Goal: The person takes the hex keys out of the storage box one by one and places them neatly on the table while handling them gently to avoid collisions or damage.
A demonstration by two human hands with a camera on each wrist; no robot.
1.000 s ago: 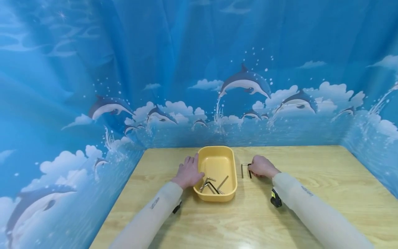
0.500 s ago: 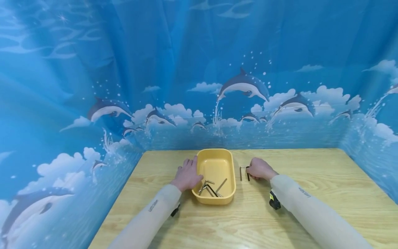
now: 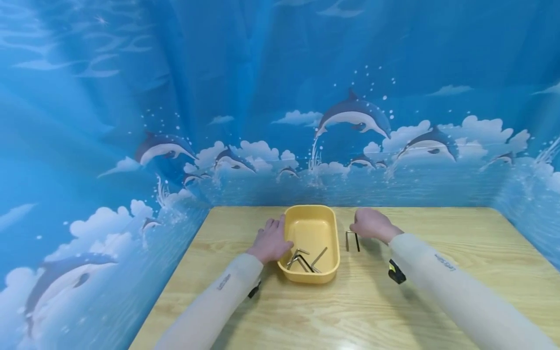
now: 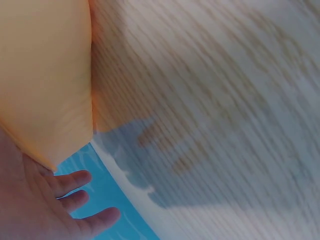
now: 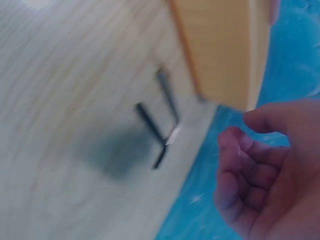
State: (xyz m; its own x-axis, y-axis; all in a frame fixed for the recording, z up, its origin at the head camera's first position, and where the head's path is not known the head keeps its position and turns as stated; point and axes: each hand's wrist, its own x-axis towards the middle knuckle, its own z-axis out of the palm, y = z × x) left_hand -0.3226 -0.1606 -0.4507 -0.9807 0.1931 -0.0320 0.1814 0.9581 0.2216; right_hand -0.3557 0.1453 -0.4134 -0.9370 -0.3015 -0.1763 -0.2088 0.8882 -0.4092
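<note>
My left hand [image 3: 270, 240] rests along the left side of a yellow plastic tray [image 3: 334, 270], thumb at the rim; in the left wrist view its fingers stretch out past the tray wall [image 4: 45, 65]. Several hex keys [image 3: 305, 260], silver and black, lie in the tray's near half. On the table right of the tray, a silver hex key [image 3: 347, 241] and a black hex key [image 3: 357, 241] lie side by side. Just above and behind them is my right hand [image 3: 372, 224]. In the right wrist view its fingers are loosely bent, thumb and index apart, with nothing between them.
The pale wooden table [image 3: 297, 316] ends at the back against a blue curtain [image 3: 271, 87] printed with dolphins, which also hangs along the left and right sides.
My right hand has let go of the black hex key and risen off it, leaving it beside the silver one. My left hand stays at the tray.
</note>
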